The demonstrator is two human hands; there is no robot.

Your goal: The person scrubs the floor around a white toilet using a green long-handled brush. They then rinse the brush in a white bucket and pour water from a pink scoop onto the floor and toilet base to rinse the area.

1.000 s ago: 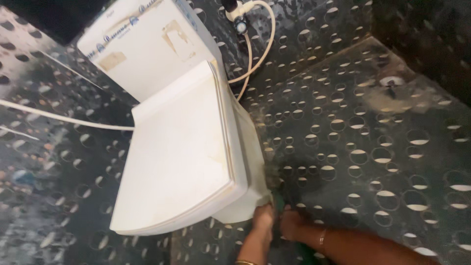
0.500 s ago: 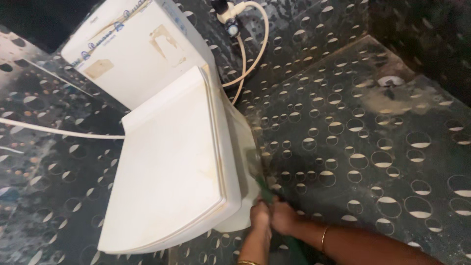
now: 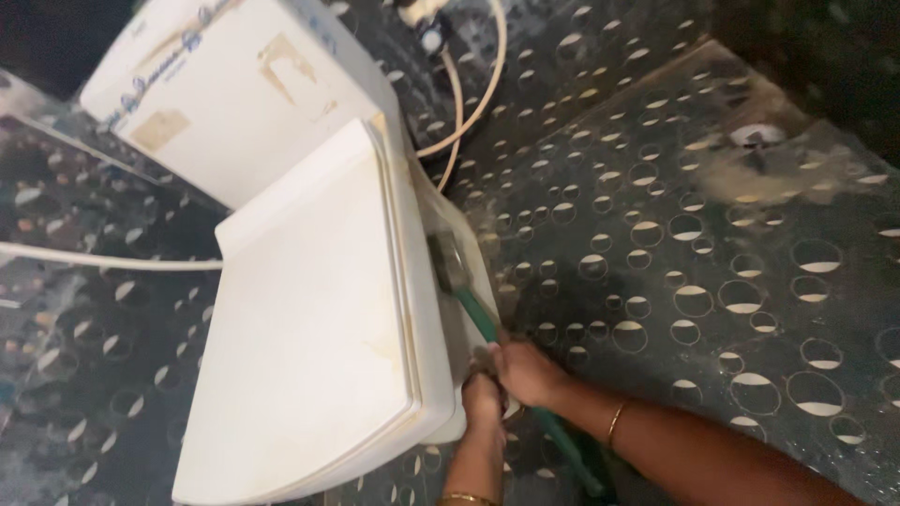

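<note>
toilet (image 3: pixel 309 309) left of floor (image 3: pixel 712 262) | tank (image 3: pixel 234 94) behind lid | brush (image 3: pixel 453 265) against toilet's right side

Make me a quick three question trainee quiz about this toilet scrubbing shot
1. True or false: the toilet lid is shut.
2. The brush head is against: A the floor, B the toilet's side, C the hose.
3. Which hand grips the handle nearer the brush head?

Key: 1 true. 2 B. 3 the right hand; the left hand sits lower.
</note>
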